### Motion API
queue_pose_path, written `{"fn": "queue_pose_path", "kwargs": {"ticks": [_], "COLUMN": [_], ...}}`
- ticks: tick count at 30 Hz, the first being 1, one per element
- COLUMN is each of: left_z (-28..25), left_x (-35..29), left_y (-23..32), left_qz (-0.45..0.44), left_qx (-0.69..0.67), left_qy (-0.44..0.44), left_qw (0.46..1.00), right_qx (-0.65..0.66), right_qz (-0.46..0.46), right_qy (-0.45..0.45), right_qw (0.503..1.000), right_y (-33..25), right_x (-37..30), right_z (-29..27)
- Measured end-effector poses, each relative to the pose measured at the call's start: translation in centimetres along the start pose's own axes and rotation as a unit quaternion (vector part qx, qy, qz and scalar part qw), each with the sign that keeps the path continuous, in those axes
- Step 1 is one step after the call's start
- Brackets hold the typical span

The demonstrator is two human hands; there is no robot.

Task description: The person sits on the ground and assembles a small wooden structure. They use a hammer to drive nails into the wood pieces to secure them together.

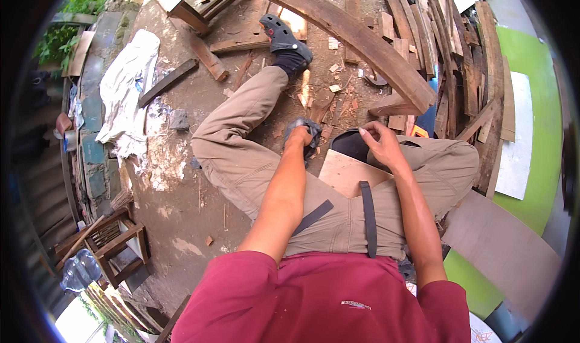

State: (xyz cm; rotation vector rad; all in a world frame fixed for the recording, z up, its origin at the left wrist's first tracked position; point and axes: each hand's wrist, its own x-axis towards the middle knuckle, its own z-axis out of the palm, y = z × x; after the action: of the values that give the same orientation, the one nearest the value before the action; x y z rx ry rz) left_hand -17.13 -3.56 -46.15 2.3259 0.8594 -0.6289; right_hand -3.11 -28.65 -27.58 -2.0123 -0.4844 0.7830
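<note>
My left hand (300, 137) is closed round a crumpled dark grey rag (312, 129), low over the ground between my legs. To its right, my right hand (382, 143) hovers above my bent leg with thumb and fingertips drawn together; whatever they hold, if anything, is too small to make out. Below and between the hands, a pale, flat wooden board (347, 172) rests against my lap, its far corner beside my dark-covered foot (350, 145). Two dark straps (368, 219) hang over my trousers.
A long curved timber beam (344, 32) arches across the far side, its end near my right knee. Stacked planks (465, 59) line the right. Wood offcuts and chips litter the ground. At left are a white cloth (130, 89), a dark stick (169, 82) and a wooden stool (121, 246).
</note>
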Motion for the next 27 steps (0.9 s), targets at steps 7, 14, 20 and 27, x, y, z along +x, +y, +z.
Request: {"fn": "queue_pose_path", "kwargs": {"ticks": [7, 14, 20, 27], "left_z": [2.8, 2.6, 3.9, 3.7], "left_x": [1.0, 2.0, 1.7, 2.0], "left_y": [-0.5, -0.5, 0.0, -0.1], "left_qz": [-0.094, -0.168, -0.207, -0.244], "left_qx": [0.003, -0.015, -0.046, -0.078], "left_qy": [-0.026, -0.055, -0.066, -0.063], "left_qw": [0.995, 0.984, 0.975, 0.964], "right_qx": [0.004, -0.013, -0.038, -0.051], "right_qz": [0.021, 0.04, 0.041, 0.069], "right_qy": [0.006, -0.008, -0.01, -0.025], "right_qw": [1.0, 0.999, 0.998, 0.996], "right_y": [0.5, -0.2, -0.8, -1.1], "right_x": [-0.9, 0.0, -0.2, -2.1], "right_z": [0.1, 0.6, 0.6, 2.6]}}
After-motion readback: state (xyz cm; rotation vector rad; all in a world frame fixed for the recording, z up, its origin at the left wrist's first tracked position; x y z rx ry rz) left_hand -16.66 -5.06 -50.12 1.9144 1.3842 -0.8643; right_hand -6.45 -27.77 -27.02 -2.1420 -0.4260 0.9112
